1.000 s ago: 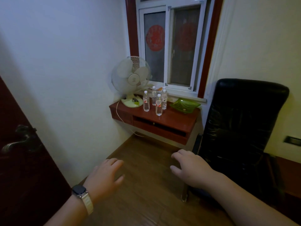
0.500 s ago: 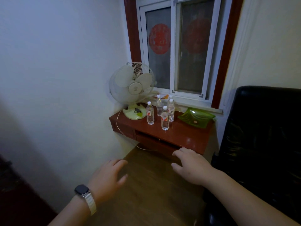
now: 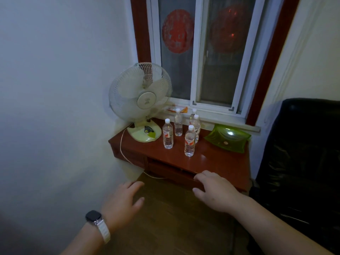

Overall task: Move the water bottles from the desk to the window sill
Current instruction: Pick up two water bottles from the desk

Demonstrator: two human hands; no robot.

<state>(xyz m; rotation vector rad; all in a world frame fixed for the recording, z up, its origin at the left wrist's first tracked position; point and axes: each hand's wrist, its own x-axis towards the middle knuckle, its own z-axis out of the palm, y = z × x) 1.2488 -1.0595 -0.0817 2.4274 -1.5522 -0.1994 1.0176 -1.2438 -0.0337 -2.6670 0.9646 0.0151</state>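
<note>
Several small clear water bottles with white caps and red-white labels stand upright on a red-brown wall desk (image 3: 217, 162): one front centre (image 3: 189, 141), one at left (image 3: 167, 134), one behind it (image 3: 178, 122), and more at the back (image 3: 196, 124). The white window sill (image 3: 230, 120) runs behind the desk under the window. My left hand (image 3: 122, 201), with a watch on the wrist, hovers open over the floor short of the desk. My right hand (image 3: 214, 190) is open, palm down, at the desk's front edge, holding nothing.
A pale green table fan (image 3: 141, 100) stands on the desk's left end, its cord (image 3: 122, 153) hanging down. A green glass dish (image 3: 227, 138) sits on the right. A black leather chair (image 3: 301, 155) stands close on the right. An orange packet (image 3: 175, 108) lies on the sill.
The view has closed in on the desk and window. The door at left has left the view. Both hands stay open and now reach the desk's front edge.
</note>
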